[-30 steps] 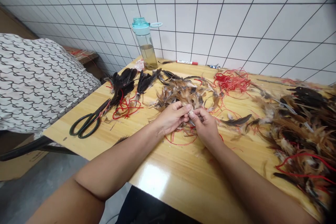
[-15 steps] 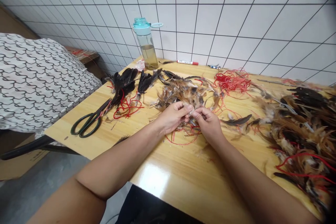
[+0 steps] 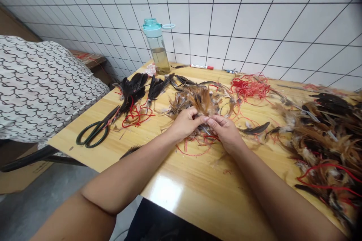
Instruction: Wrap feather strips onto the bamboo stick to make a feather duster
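Note:
Thumbs almost touching, my left hand and my right hand pinch a small bunch of brown feathers between them. The feather tips fan out above my fingers; the quill ends are hidden in my grip. Behind the hands lies a loose heap of brown feathers, which blends with the held bunch. Under my hands, scraps of red string curl on the wooden table. A single dark feather lies right of my right hand.
Black-handled scissors lie at left beside black feather bunches tied with red string. A water bottle and a red marker stand and lie near the tiled wall. Red string is tangled behind; a big feather pile covers the right.
My fingers have closed in around the bunch, and its brown feathers now stand up above them. My left fingers are more curled. Everything else stays in place.

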Tool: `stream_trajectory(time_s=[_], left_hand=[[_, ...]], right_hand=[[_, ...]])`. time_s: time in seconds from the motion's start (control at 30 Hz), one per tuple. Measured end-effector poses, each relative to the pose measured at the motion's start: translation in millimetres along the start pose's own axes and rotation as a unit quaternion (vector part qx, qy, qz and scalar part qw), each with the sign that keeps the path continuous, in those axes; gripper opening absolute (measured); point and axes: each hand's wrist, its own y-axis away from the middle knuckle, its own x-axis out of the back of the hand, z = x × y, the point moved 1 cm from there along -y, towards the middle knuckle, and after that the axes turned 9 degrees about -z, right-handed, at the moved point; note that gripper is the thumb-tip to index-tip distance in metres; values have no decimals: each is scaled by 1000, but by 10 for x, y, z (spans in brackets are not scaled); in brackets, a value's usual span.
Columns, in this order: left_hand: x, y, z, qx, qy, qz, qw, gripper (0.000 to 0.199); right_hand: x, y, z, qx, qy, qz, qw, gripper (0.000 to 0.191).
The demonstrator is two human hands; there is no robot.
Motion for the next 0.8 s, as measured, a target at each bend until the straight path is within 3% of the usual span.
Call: stream_trajectory(time_s=[0.1, 0.27, 0.4, 0.6, 0.8], left_hand=[[-1, 2, 25, -23, -30, -22, 999, 34], [-22, 15, 3, 14, 41, -77, 996, 44], [-53, 25, -42, 28, 66, -70, 995, 47], [-79, 30, -51, 35, 64, -82, 994, 47], [-24, 0, -28, -10, 38, -104, 994, 42]], right_hand=[[22, 6, 12, -28, -43, -38, 998, 45], [53, 4, 20, -25, -45, -92, 994, 45], [9, 12, -53, -10, -66, -111, 992, 43], [-54, 3, -42, 1, -96, -98, 991, 41], [-18, -22, 53, -11, -100, -54, 993, 41]])
